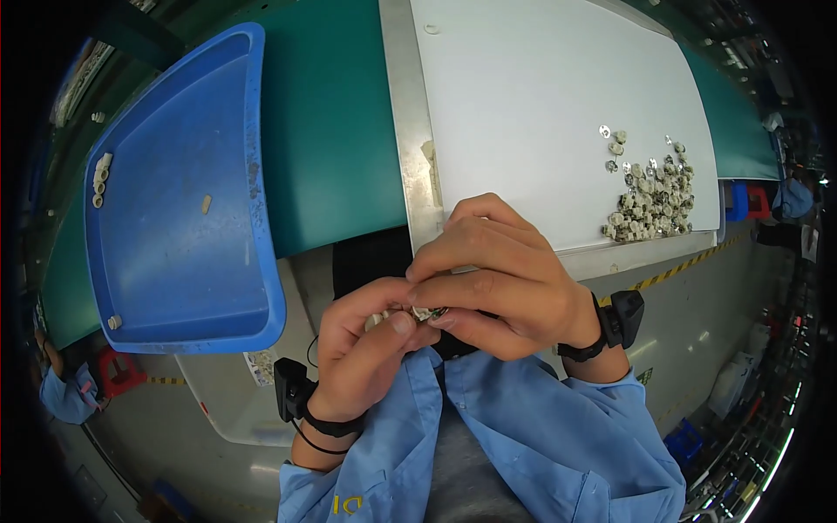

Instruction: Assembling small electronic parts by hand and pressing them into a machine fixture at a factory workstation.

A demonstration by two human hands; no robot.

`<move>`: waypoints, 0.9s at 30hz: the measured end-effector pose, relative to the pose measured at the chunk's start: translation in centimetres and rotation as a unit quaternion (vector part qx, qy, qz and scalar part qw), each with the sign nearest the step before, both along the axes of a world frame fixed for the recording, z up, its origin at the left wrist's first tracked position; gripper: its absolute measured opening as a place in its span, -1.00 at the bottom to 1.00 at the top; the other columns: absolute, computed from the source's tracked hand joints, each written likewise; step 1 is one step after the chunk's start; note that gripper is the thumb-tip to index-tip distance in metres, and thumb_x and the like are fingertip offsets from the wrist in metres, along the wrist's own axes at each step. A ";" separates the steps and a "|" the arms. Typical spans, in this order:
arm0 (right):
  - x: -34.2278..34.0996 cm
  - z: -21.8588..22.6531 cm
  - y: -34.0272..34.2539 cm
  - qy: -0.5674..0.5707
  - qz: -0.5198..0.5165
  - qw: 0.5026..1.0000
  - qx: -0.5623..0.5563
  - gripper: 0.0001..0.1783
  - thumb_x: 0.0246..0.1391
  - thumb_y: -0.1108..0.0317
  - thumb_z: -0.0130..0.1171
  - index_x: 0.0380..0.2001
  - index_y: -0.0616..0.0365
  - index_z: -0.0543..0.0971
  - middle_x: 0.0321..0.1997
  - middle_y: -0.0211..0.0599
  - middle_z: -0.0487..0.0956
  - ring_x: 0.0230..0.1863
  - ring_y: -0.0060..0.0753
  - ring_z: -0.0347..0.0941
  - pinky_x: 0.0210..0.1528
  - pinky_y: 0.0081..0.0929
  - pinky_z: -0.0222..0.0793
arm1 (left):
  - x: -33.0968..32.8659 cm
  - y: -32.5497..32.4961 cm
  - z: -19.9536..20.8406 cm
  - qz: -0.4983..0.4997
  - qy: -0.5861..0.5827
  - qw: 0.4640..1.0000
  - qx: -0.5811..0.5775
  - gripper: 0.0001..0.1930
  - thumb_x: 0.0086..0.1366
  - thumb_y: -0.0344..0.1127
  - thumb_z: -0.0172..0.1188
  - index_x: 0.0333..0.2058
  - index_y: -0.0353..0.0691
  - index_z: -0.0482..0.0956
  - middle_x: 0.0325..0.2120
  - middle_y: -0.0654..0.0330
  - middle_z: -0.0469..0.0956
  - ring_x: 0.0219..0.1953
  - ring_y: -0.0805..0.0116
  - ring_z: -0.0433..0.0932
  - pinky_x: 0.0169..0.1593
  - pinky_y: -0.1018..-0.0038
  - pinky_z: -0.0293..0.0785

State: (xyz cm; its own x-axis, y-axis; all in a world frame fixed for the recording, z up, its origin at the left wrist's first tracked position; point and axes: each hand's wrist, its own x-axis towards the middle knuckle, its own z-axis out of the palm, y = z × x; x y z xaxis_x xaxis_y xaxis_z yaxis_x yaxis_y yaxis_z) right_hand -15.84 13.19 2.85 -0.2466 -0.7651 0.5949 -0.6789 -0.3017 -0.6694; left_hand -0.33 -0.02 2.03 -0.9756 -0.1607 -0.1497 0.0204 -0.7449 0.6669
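Close in front of my body, my two hands meet. My left hand (353,362) is closed on small cream plastic parts (376,320), which show between thumb and fingers. My right hand (519,283) pinches a small cream piece with a bit of green and metal (425,313), touching what the left hand holds. Fingers cover most of these parts, so how they fit together cannot be told. A heap of similar cream and silvery parts (652,200) lies on the white work surface (532,113) at the right.
At the left stands a shallow blue tray (257,187) with a few cream pieces (100,181) in it. A metal edge strip (401,105) separates the green table top (327,122) from the white surface. Below the tray is a translucent bin (231,418). Other people (70,397) sit farther off.
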 end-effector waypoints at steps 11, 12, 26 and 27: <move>0.5 0.3 -0.1 -0.044 -0.019 0.999 -0.010 -0.79 -0.11 0.42 0.31 -0.31 0.17 0.63 -0.22 -0.22 0.61 -0.31 -0.30 0.52 -0.11 -0.22 0.32 | 0.1 0.5 0.1 0.003 -0.050 0.998 -0.047 -0.74 0.31 -0.42 0.11 -0.05 -0.38 0.44 -0.29 0.20 0.54 -0.25 0.53 0.48 -0.17 0.56 0.43; 0.5 0.4 0.0 -0.050 -0.011 0.999 -0.001 -0.79 -0.10 0.42 0.31 -0.32 0.17 0.62 -0.24 -0.23 0.62 -0.31 -0.29 0.52 -0.10 -0.21 0.31 | 0.1 0.6 0.2 0.008 -0.047 0.997 -0.054 -0.73 0.30 -0.44 0.10 -0.05 -0.38 0.42 -0.31 0.21 0.53 -0.27 0.54 0.46 -0.18 0.56 0.41; 0.6 0.3 0.4 -0.060 -0.029 0.998 -0.006 -0.81 -0.06 0.41 0.31 -0.32 0.17 0.60 -0.28 -0.23 0.63 -0.34 -0.33 0.54 -0.07 -0.17 0.29 | 0.8 0.4 0.1 0.094 0.028 0.946 -0.309 -0.64 0.19 -0.59 0.04 -0.01 -0.44 0.33 -0.19 -0.03 0.42 -0.25 0.37 0.34 -0.18 0.54 0.30; 0.7 0.3 0.3 -0.065 -0.027 0.997 -0.012 -0.81 -0.06 0.41 0.31 -0.31 0.17 0.60 -0.29 -0.23 0.63 -0.34 -0.33 0.54 -0.08 -0.17 0.29 | 0.6 0.2 0.5 0.110 0.014 0.923 -0.370 -0.66 0.18 -0.61 0.07 -0.03 -0.44 0.37 -0.19 -0.04 0.44 -0.24 0.35 0.38 -0.16 0.53 0.33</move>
